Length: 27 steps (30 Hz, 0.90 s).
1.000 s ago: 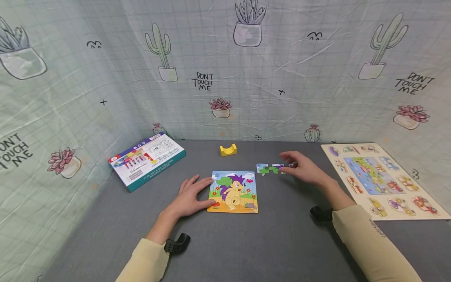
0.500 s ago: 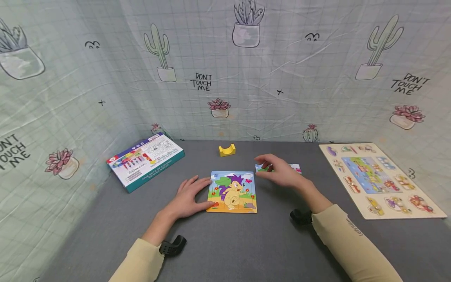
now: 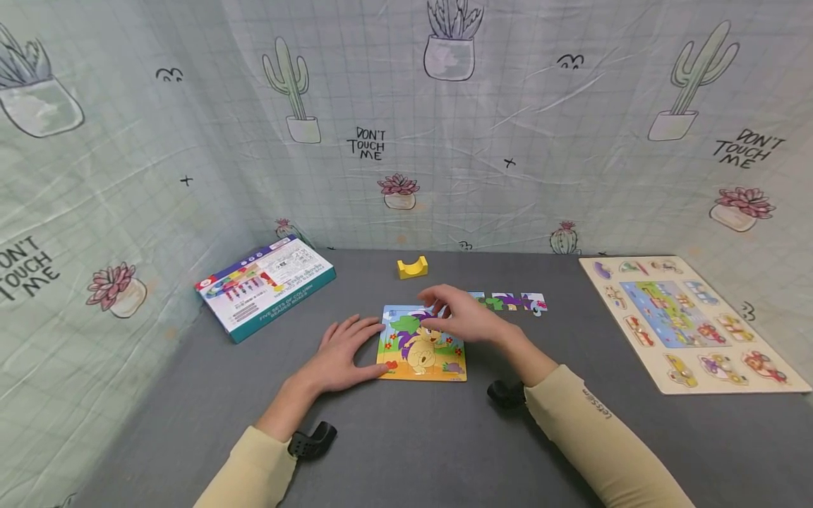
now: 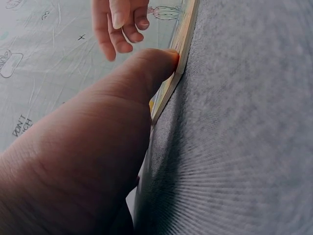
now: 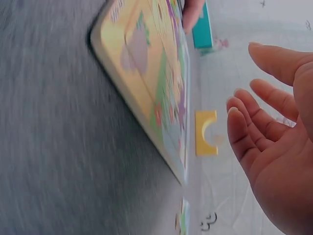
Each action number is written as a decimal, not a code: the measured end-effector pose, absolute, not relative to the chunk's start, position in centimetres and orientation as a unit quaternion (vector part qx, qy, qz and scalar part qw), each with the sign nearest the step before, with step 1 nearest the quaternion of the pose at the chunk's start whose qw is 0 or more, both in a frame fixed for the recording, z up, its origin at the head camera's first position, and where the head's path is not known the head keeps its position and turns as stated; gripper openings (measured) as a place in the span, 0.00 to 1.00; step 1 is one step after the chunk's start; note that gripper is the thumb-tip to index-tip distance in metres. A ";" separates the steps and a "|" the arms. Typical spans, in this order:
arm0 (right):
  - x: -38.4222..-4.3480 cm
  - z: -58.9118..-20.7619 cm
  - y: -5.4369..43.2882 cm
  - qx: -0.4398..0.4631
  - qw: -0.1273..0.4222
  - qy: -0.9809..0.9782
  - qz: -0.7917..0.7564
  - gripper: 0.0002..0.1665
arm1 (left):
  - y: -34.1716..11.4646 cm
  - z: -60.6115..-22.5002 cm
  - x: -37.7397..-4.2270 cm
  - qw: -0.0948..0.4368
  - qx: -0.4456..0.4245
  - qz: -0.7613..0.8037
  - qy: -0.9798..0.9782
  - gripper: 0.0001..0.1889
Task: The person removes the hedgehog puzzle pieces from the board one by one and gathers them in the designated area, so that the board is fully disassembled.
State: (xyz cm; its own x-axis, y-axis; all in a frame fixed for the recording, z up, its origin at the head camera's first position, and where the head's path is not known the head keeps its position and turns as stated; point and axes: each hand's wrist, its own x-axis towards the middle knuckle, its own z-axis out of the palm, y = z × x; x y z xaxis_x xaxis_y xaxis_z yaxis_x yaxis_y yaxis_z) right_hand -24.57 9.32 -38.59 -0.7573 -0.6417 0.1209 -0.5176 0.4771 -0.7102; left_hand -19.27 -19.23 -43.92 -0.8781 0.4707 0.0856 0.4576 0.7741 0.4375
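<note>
A square jigsaw puzzle (image 3: 422,356) with a purple-spined hedgehog picture lies flat on the dark grey table. My left hand (image 3: 339,356) rests at its left side, fingers spread, with the thumb tip on the board's edge in the left wrist view. Over the puzzle's upper right part hovers my right hand (image 3: 466,314), covering some of the picture. In the right wrist view its fingers are loosely bent and apart from the thumb, nothing between them. Just behind the board to the right, loose jigsaw pieces (image 3: 506,302) lie in a row, partly hidden by the right hand.
A yellow block with a curved notch (image 3: 413,268) stands behind the puzzle. At the back left lies a flat white and teal box (image 3: 267,286). A large wooden peg puzzle board (image 3: 641,367) lies on the right. A patterned cloth (image 3: 470,176) hangs behind the table.
My right hand has moved left from the loose jigsaw pieces to above the hedgehog puzzle, uncovering pieces on the right. The left hand stays at the board's left edge.
</note>
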 end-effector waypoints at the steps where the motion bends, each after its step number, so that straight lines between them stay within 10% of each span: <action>1: -24.5 -38.6 9.0 -0.340 0.085 0.855 -0.381 0.29 | -19.3 -43.9 -19.3 0.016 0.247 0.229 0.941 0.41; 27: -23.2 -40.1 4.9 -0.304 0.128 0.892 -0.308 0.26 | -19.4 -43.9 -19.3 0.011 0.259 0.231 0.938 0.40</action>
